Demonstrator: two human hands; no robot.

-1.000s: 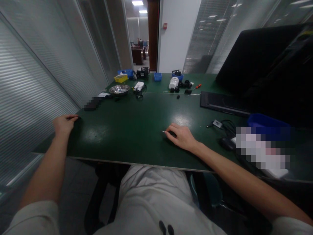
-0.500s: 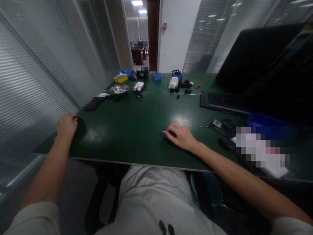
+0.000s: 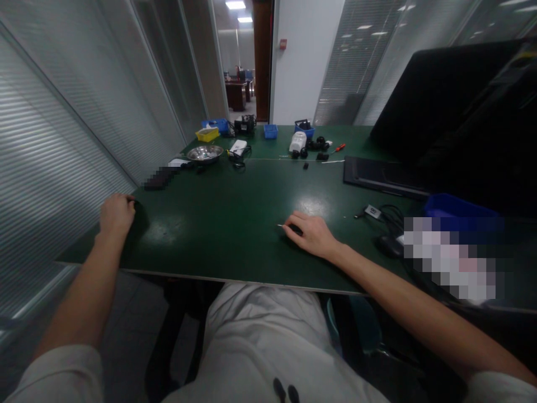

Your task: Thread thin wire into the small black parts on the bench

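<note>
My left hand rests near the left edge of the green table. Its fingers are curled together, and a small dark bit shows at the fingertips; I cannot make out what it is. To the right of the table's middle, my right hand lies low on the surface with thumb and fingers pinched. A thin pale tip juts out leftward from that pinch; the rest of the thing is hidden inside the hand.
At the back stand a metal bowl, a yellow tray, a blue basket, a white device and a red-handled screwdriver. On the right are a keyboard, a computer mouse, a cable adapter and a large dark monitor.
My left hand has shifted very slightly to the right. The right hand keeps its place and its pinch.
</note>
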